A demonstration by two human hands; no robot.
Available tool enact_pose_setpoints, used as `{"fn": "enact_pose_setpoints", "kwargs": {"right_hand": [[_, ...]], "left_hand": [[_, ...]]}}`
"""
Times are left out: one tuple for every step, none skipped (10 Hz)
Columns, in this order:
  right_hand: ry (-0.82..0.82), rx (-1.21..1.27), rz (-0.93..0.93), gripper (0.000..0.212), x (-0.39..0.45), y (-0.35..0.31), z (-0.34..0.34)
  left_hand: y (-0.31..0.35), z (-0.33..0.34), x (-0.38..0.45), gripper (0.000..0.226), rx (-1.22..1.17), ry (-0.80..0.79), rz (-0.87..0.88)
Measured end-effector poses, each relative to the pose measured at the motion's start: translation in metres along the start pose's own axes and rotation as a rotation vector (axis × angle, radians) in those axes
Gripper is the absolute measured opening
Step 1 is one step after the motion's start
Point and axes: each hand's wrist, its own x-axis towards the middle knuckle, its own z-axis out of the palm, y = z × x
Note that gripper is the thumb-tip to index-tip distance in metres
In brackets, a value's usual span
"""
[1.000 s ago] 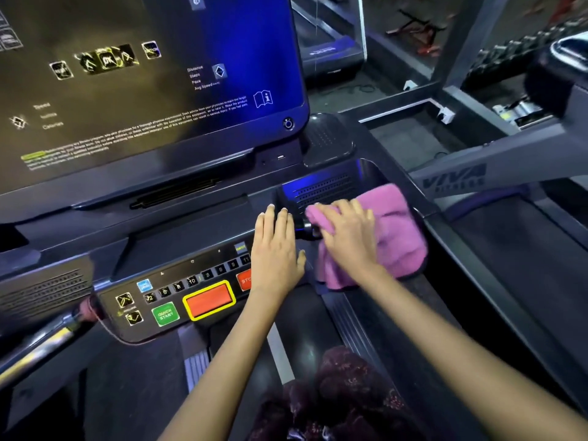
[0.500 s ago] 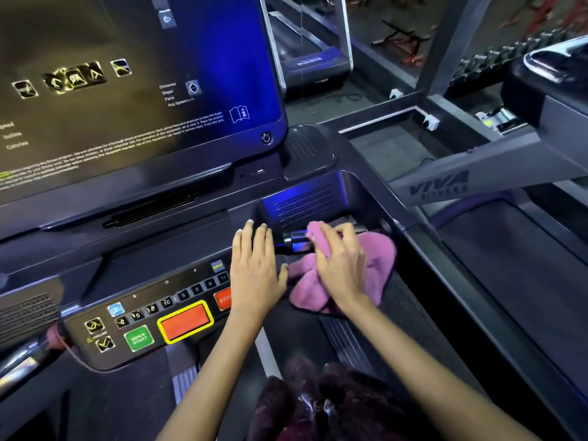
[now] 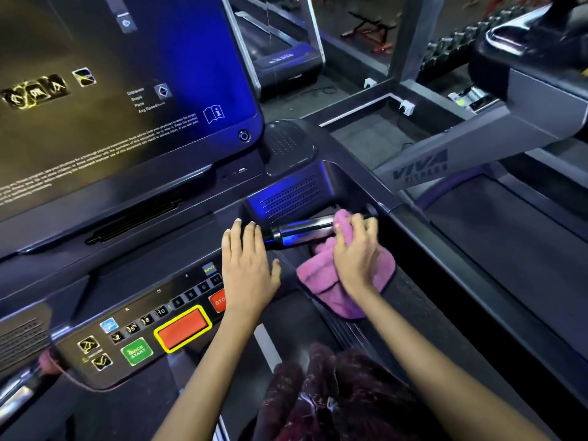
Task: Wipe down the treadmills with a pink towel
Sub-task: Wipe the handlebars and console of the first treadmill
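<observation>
The pink towel (image 3: 331,291) is wrapped over the shiny metal handlebar (image 3: 302,229) at the right of the treadmill console (image 3: 127,281). My right hand (image 3: 356,253) grips the towel around the bar, and the rest of the cloth hangs below my palm. My left hand (image 3: 248,268) rests flat on the console edge, fingers straight, beside the red stop button (image 3: 219,301). Above both hands stands the large touchscreen (image 3: 111,90).
The control panel holds a green quick-start button (image 3: 137,351) and a big orange button (image 3: 183,327). A second treadmill with a grey branded arm (image 3: 423,168) stands at the right. The belt (image 3: 286,329) and my patterned trousers (image 3: 334,393) lie below.
My right hand has pulled the towel down out of the console's right pocket and slid it right along the handlebar. The left hand stays flat on the console.
</observation>
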Motion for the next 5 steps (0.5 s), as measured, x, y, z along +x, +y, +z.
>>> {"fn": "enact_pose_setpoints", "kwargs": {"right_hand": [[0.002, 0.08, -0.145, 0.019, -0.026, -0.031, 0.015], [-0.032, 0.082, -0.246, 0.018, -0.035, -0.046, 0.018], [-0.059, 0.062, -0.201, 0.014, -0.021, -0.033, 0.005], [-0.052, -0.073, 0.011, 0.018, 0.008, -0.016, -0.014], [-0.177, -0.257, 0.118, 0.023, 0.028, -0.022, -0.022]], "left_hand": [[-0.001, 0.001, 0.0, 0.074, -0.008, 0.012, 0.011], [-0.003, 0.003, 0.0, 0.068, -0.023, 0.031, 0.023], [-0.003, 0.002, 0.0, 0.068, -0.021, 0.016, 0.029], [-0.001, 0.0, 0.0, 0.071, -0.01, -0.006, 0.022], [-0.002, 0.0, 0.0, 0.071, -0.014, -0.011, 0.019]]}}
